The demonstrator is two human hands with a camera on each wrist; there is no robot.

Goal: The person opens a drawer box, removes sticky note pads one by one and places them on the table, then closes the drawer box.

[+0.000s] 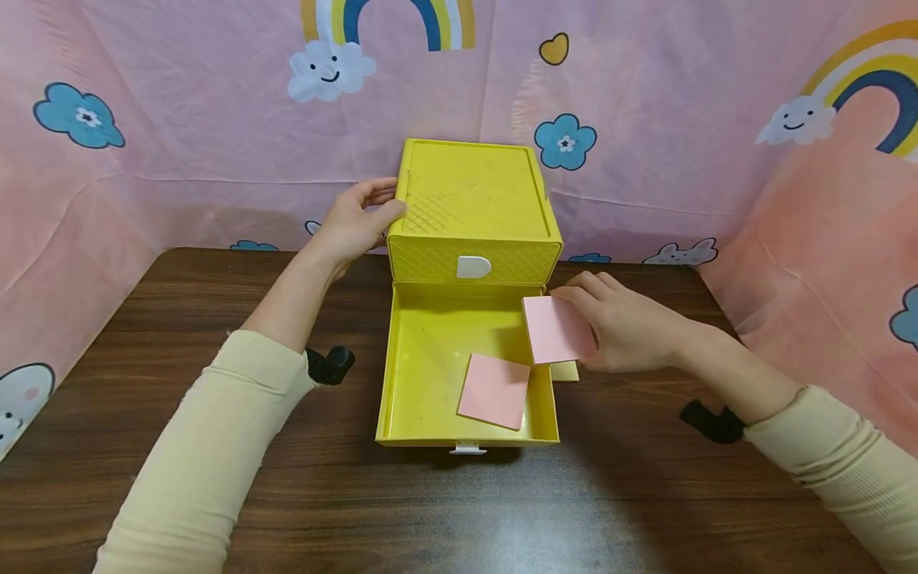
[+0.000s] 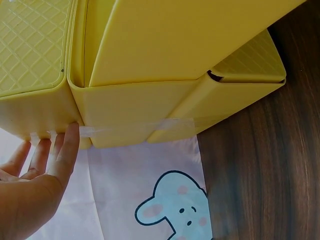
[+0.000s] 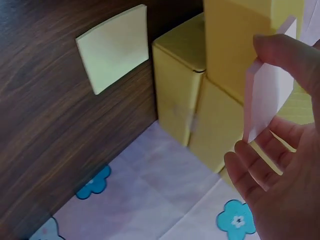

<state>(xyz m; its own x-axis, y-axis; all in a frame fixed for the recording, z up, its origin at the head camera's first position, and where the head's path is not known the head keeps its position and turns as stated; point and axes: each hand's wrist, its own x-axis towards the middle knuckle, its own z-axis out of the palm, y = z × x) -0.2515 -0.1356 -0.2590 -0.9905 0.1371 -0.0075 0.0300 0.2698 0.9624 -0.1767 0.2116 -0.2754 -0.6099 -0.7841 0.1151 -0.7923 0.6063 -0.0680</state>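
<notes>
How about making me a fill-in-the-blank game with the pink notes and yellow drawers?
The hand holding a pink pad is the ____ one.
The other hand touches the drawer unit, which is coloured ____.
The pad lying inside the open drawer is ____.
The tab above that drawer is ____.

Missing words: right; yellow; pink; white.

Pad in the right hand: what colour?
The pad is pale pink, clearest in the head view.
</notes>
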